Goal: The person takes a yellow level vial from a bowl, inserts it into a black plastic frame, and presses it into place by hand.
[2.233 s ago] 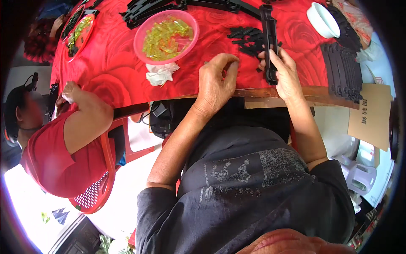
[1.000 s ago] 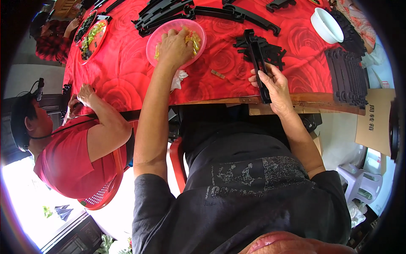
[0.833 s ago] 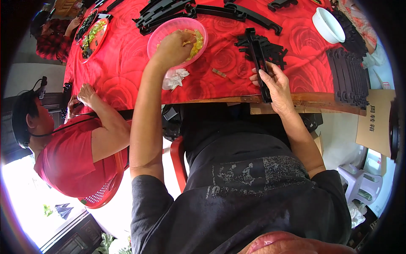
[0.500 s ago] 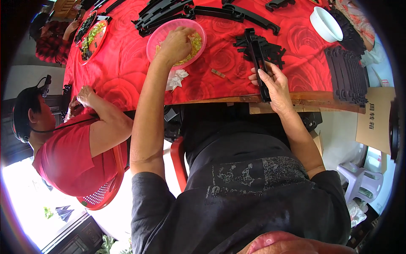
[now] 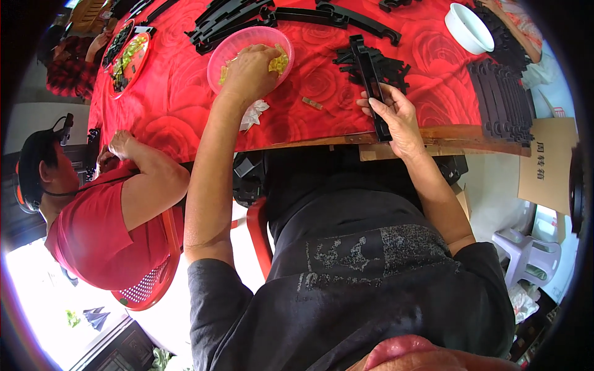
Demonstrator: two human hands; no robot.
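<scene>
My left hand (image 5: 252,73) is down inside a pink plastic bowl (image 5: 218,51) of small yellow pieces (image 5: 280,64). Its fingers are curled among them, and the fingertips are hidden, so what they pinch cannot be made out. My right hand (image 5: 399,117) grips a long, narrow black plastic channel piece (image 5: 369,73), thumb along its near part. That piece stands tilted over the table edge, its far end above a pile of short black strips (image 5: 393,70).
A red rose-patterned cloth (image 5: 297,130) covers the table. Long black curved parts (image 5: 232,21) lie at the back, more black parts (image 5: 498,102) at the right. Crumpled tissue (image 5: 254,114), a small brown piece (image 5: 312,103) and a white bowl (image 5: 469,28) are there. A co-worker (image 5: 99,204) sits at left.
My left hand has shifted within the bowl, its fingers reaching in at a slightly different spot. My right hand keeps hold of the black channel piece. The whole view has shifted slightly.
</scene>
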